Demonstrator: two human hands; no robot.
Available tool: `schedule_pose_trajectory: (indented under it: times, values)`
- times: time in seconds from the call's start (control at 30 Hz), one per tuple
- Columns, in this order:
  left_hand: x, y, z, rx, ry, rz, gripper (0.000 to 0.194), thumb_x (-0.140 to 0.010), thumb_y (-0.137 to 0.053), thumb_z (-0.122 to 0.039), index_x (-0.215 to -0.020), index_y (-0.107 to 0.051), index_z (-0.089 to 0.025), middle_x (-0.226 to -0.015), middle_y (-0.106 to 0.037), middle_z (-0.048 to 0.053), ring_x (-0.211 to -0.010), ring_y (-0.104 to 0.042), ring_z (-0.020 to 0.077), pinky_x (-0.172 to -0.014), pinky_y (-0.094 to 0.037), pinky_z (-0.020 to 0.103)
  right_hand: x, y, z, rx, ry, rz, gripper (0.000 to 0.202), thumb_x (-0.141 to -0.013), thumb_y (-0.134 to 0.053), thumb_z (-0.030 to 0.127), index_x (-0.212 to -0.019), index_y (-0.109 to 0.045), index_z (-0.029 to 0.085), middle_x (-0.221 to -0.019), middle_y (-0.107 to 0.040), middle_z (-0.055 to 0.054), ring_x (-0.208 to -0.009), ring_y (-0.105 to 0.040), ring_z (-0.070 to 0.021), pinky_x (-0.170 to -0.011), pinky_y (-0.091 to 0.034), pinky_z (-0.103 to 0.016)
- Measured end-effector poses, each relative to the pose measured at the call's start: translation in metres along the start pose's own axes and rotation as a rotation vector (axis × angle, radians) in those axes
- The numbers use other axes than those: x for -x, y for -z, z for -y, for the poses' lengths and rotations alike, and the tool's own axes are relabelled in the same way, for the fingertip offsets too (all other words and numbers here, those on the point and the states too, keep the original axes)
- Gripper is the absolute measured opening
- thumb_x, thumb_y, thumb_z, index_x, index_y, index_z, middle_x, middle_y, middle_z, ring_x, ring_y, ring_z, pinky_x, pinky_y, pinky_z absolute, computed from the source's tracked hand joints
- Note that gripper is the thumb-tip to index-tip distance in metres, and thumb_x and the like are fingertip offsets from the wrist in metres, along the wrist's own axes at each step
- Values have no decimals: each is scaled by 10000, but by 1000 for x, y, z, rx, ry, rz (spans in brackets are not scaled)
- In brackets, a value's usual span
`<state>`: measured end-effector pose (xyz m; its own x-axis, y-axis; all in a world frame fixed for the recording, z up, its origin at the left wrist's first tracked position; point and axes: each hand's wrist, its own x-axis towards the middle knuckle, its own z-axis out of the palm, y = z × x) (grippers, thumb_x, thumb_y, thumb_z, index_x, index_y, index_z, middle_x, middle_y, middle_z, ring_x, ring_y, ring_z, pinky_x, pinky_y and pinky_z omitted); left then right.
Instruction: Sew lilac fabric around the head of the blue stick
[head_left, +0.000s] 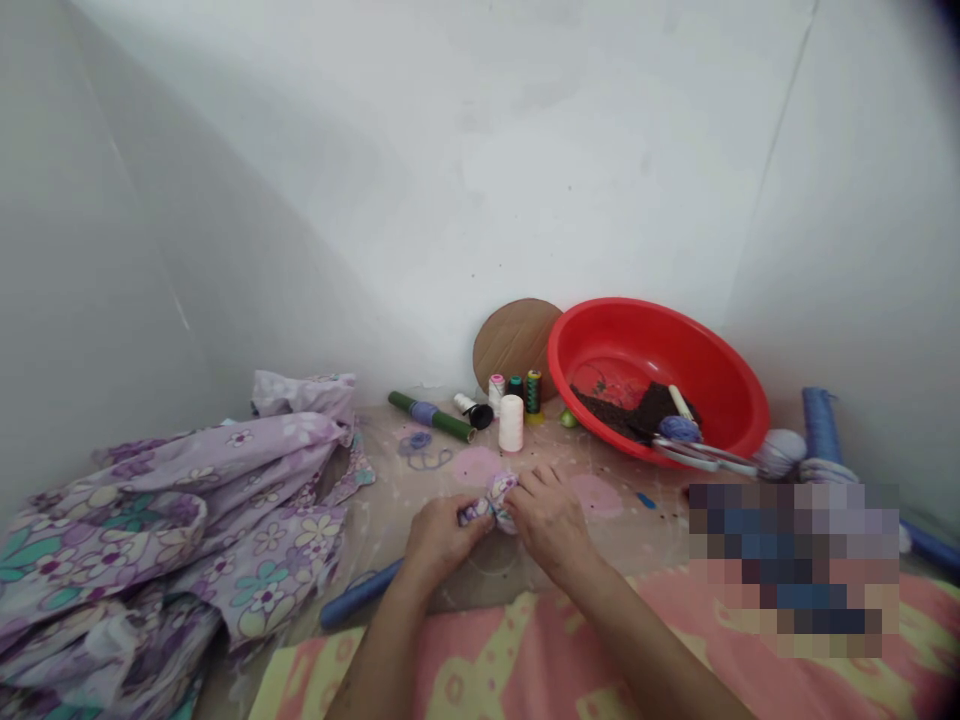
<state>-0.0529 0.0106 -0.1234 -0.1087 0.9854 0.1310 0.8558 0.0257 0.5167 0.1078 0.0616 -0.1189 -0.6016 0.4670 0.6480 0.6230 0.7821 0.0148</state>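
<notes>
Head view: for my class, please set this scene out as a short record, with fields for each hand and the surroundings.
Left hand: pinching a small floral bundle
Right hand: fingers on the same bundle
Left side: heaped floral cloth
Beyond hands: large white spool; green tube with a blue band
Right side: tilted red basin, dark material inside
Nearest viewer: pink-and-yellow cloth
Unclear: pixelated patch, lower right

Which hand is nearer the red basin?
Right. The right hand is on the near side of the red basin, by its left end; the left hand is farther left, across the floral cloth bundle.
</notes>
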Motion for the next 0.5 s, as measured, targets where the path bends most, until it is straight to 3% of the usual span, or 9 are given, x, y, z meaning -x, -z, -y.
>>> schedule_pose_trajectory:
  times: [0.1,0.33,0.43,0.5]
  values:
    - [0,2,-1,-25,49,-33,370,-724,-446,-454,-977,-620,-248,-845,-652,15,-758,-551,174,-599,-324,214,4,2,-1,-27,-62,68,136,-756,-515,188,-657,-607,188,-690,-570,-47,-708,-425,-177,-626,-276,-289]
    - [-4,0,8,96,46,25,423,-732,-413,-478,-1000,-605,-213,-897,-650,22,-794,-560,179,-628,-358,215,14,9,-5,-80,-160,393,179,-687,-505,128,-635,-656,208,-635,-639,-39,-665,-530,-170,-556,-296,-252]
    - [-6,1,10,163,60,28,483,-783,-297,-492,-870,-642,-166,-846,-655,36,-773,-555,174,-629,-364,216,17,13,-10,-136,-217,480,158,-660,-534,148,-634,-670,225,-619,-655,-37,-599,-551,-164,-508,-278,-248]
    - [-6,2,10,152,96,24,554,-802,-226,-502,-774,-646,-142,-789,-654,57,-742,-552,179,-627,-367,229,18,15,-13,-209,-264,459,129,-666,-556,208,-712,-673,241,-650,-663,-33,-602,-566,-167,-507,-286,-246]
